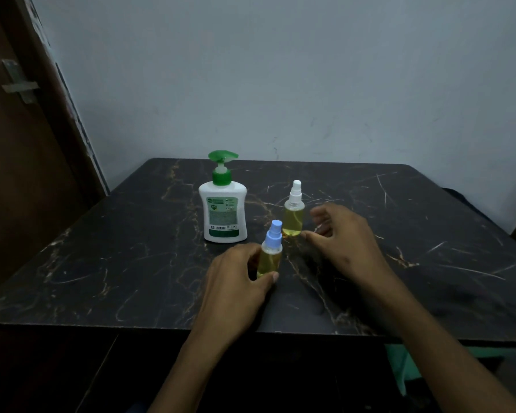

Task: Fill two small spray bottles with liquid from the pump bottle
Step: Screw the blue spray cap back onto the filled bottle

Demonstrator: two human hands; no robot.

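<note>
A white pump bottle (225, 212) with a green pump head stands upright on the dark marble table (131, 263). To its right stands a small spray bottle with a white nozzle (293, 216), filled with yellowish liquid. In front of it a second small spray bottle with a blue nozzle (271, 254) also holds yellowish liquid. My left hand (239, 281) curls round the blue-nozzle bottle, thumb at its base. My right hand (343, 234) hovers beside the white-nozzle bottle with fingers spread, its thumb tip close to the bottle's base.
The table's back edge meets a pale wall (280, 84). A brown door (18, 144) with a metal latch stands at the left. Green cloth (399, 368) shows below the table's front edge at the right.
</note>
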